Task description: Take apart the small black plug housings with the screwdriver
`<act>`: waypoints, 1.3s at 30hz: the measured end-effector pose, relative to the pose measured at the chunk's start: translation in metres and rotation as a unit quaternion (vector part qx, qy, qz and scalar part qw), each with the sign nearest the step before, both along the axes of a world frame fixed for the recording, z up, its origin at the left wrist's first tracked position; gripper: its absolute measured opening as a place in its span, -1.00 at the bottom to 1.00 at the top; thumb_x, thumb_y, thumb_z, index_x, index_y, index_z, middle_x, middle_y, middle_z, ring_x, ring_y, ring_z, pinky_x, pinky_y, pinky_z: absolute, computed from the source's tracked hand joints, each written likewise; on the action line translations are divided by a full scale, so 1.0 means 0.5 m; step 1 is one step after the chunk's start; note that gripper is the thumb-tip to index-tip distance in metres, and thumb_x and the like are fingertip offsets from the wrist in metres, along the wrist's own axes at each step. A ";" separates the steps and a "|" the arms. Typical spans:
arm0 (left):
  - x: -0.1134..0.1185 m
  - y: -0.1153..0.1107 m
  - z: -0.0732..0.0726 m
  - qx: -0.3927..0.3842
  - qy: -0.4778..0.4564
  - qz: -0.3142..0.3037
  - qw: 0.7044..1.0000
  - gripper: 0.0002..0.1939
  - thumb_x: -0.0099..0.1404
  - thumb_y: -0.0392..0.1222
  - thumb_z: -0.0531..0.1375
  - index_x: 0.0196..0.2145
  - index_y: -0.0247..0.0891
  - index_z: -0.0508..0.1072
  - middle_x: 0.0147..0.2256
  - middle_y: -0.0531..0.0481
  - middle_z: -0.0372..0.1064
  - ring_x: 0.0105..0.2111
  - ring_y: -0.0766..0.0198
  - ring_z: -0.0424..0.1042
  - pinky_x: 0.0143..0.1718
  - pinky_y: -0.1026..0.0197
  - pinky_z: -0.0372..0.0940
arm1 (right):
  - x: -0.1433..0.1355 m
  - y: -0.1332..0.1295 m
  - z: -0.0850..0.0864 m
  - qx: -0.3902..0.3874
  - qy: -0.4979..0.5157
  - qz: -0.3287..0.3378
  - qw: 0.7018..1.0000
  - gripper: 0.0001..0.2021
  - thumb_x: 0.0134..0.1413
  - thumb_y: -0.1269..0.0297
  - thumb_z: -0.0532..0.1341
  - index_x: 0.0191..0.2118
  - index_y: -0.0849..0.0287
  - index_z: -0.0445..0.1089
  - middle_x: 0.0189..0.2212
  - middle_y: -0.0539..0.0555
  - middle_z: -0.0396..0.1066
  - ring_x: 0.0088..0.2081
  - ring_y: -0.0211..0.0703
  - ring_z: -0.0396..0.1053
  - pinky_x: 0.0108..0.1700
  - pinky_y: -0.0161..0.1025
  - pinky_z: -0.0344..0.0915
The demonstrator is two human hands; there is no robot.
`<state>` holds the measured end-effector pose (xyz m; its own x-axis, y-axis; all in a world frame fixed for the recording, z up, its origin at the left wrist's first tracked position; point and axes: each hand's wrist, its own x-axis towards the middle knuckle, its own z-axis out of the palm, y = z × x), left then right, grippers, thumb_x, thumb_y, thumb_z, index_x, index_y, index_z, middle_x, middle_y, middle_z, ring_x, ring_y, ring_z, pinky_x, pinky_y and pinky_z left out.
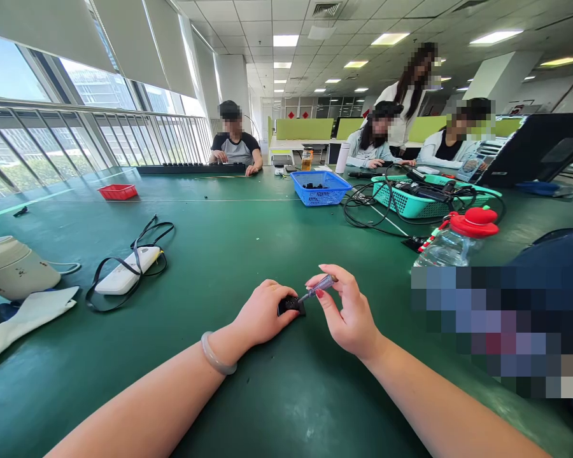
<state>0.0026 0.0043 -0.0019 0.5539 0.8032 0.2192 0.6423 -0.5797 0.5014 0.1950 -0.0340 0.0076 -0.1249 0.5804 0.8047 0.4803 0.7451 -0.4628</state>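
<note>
Green tabletop, glossy. Near centre: left hand holds a small black block against it, thumb and fingers narrow about the sides. Right hand pinches a slim screwdriver, shaft slanting down-left to the block. Judged: driver-on-block work in hand; calls for a steady left hold and an aligned tip. Tip seating: cannot tell. Farther right: red-lidded bottle. Far: blue basket, right of centre.
</note>
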 end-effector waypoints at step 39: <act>0.001 -0.002 0.006 -0.012 0.005 0.017 1.000 -0.78 0.27 -0.20 0.21 -0.12 -0.15 0.52 -0.19 -0.02 0.54 -0.03 0.07 0.36 0.04 0.00 0.32 | -0.052 -0.061 0.030 0.160 -0.320 0.149 0.922 -0.68 0.18 0.53 0.15 -0.11 -0.06 0.47 -0.37 0.01 0.44 -0.33 -0.21 0.32 -0.25 -0.24 0.35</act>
